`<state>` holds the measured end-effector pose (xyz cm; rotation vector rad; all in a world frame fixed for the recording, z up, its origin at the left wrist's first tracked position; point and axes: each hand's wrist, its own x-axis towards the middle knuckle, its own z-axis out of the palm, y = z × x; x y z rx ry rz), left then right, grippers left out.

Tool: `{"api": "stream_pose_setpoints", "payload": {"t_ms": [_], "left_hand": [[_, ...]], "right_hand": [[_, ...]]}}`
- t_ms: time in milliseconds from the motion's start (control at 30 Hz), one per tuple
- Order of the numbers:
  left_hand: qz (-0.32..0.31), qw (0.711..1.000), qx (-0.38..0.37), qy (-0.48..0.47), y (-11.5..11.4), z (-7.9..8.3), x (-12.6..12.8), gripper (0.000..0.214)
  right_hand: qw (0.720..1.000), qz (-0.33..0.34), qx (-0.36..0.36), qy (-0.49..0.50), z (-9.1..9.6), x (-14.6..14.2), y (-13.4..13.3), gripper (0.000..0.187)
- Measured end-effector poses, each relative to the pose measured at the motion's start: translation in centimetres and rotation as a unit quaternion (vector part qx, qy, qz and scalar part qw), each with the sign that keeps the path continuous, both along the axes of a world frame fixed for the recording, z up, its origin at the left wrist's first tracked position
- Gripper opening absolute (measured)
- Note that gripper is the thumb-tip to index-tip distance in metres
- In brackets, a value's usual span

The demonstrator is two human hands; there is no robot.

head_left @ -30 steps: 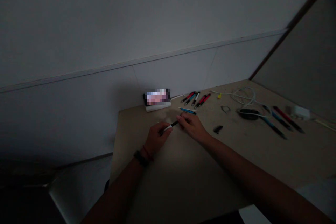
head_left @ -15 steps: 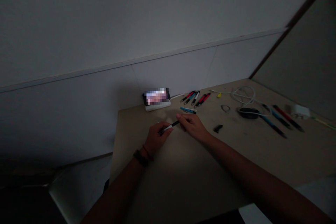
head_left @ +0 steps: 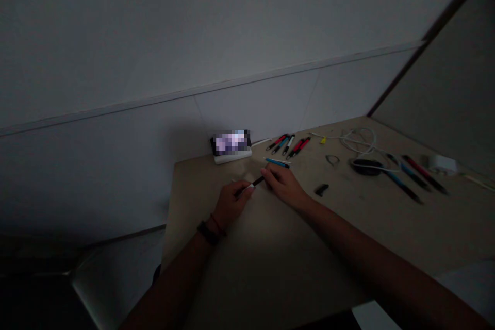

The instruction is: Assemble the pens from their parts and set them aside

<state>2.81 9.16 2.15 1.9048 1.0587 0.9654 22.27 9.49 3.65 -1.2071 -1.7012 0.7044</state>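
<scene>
Left grip [head_left: 231, 200] closed around the near-left end of black-and-white pen [head_left: 258, 181], fingers curled, thumb on top. Right grip [head_left: 285, 185] pinching the far-right end of the same pen with its fingertips. Pen held low over the desk [head_left: 270, 247], near the far-left part, tilted up to the right, spanning the gap between both grips.

Versus half a second ago: less of the white section showing by the left thumb, shorter visible stretch of pen, grips slightly closer together. Everything else on the desk unchanged.

Blue pen [head_left: 277, 162] lying just beyond the right fingers, apart from them. Row of red, blue and white pens [head_left: 288, 145] farther back by the wall. Phone [head_left: 231, 142] propped on a white block [head_left: 233, 157] at the far-left edge. Small black part [head_left: 320, 189] right of the right grip. White cable [head_left: 360, 139], dark round object [head_left: 365, 166] and more pens [head_left: 406, 178] well off to the right. Dark wristband [head_left: 208, 230] on left wrist. Very dim lighting, fine detail unclear.
</scene>
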Motion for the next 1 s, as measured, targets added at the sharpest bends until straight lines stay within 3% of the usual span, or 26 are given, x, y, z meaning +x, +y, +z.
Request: {"api": "stream_pose_setpoints", "payload": {"t_ms": [400,633,1000], "left_hand": [[0.037,0.998,0.052,-0.005,0.41,-0.73,-0.09,0.019],[0.03,0.999,0.015,-0.004,0.12,-0.5,-0.08,0.023],[-0.016,0.999,-0.042,-0.015,-0.1,0.0,-0.08,0.037]], "right_hand": [[1.0,-0.022,-0.004,-0.019,-0.61,0.05,0.38,0.06],[1.0,-0.021,-0.007,-0.012,-0.08,-0.06,-0.01,0.056],[0.999,0.039,0.024,-0.016,-0.15,0.2,-0.04,0.054]]}}
